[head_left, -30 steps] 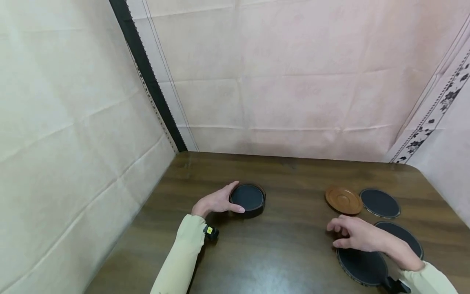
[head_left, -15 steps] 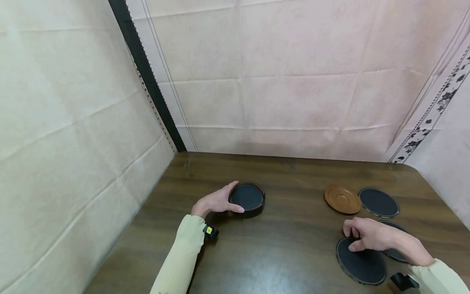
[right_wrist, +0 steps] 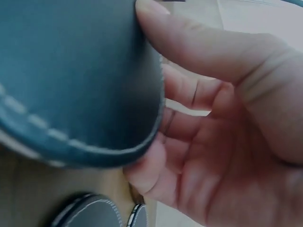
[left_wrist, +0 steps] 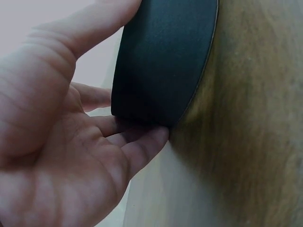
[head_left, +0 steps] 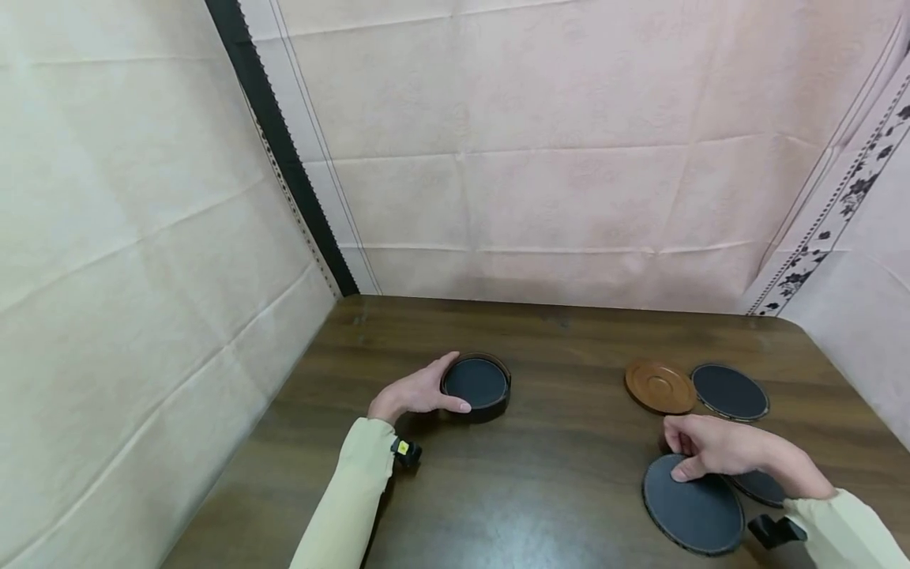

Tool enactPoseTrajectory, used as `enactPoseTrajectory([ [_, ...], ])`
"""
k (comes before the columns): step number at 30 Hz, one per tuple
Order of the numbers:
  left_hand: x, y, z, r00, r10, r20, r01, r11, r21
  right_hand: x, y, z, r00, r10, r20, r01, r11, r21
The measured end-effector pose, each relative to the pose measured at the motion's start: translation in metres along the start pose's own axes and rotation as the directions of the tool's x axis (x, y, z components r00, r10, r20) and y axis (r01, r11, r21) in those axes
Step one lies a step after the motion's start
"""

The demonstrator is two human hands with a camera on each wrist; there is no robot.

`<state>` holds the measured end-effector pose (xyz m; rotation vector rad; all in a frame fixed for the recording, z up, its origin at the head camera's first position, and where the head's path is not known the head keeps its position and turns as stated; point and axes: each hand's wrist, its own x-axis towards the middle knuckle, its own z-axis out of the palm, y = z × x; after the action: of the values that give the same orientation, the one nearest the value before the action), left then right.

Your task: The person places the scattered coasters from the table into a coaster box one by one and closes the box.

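My left hand [head_left: 419,393] grips the side of a low, round black coaster holder [head_left: 489,413] on the left half of the table, thumb along the near side and fingers round the far side. The left wrist view shows its dark wall [left_wrist: 161,61] against the palm. On the right, my right hand [head_left: 732,449] pinches a round black coaster [head_left: 697,518] by its far edge, thumb on top and fingers beneath. White stitching [right_wrist: 57,135] runs round its rim in the right wrist view, where it stands tilted, above other coasters.
A brown round disc [head_left: 661,387] with ringed grooves lies beyond my right hand. A dark coaster [head_left: 731,393] lies right beside it. Another coaster [head_left: 761,487] is partly hidden under my right wrist. Pale cloth walls [head_left: 554,197] border the brown wooden table [head_left: 554,474].
My right hand has moved right onto the near coaster, taken its far edge between thumb and fingers, and tilted it up slightly. My left hand has stayed on the holder.
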<state>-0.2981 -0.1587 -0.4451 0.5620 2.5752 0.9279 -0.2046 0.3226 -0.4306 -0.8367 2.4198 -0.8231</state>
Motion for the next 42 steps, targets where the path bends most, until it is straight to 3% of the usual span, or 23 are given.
enactPoseTrajectory([
  [3, 0.000, 0.001, 0.000, 1.000, -0.004, -0.004, 0.004, 1.000, -0.001, 0.003, -0.005, -0.004, 0.999, -0.034, -0.020, 0.034, 0.999, 0.010],
  [23, -0.004, 0.001, 0.006, 1.000, -0.012, 0.006, 0.012, 1.000, -0.025, 0.020, -0.024, -0.015, 0.998, -0.034, -0.057, 0.033, 0.999, -0.019],
  [35, -0.004, 0.003, 0.002, 1.000, -0.012, 0.010, 0.012, 1.000, -0.005, 0.027, -0.036, -0.018, 0.987, -0.060, -0.148, 0.053, 0.997, -0.054],
  [42, -0.007, 0.002, 0.002, 1.000, -0.022, 0.004, 0.022, 1.000, -0.014, 0.031, -0.047, -0.021, 0.985, -0.010, -0.175, 0.009, 1.000, -0.008],
])
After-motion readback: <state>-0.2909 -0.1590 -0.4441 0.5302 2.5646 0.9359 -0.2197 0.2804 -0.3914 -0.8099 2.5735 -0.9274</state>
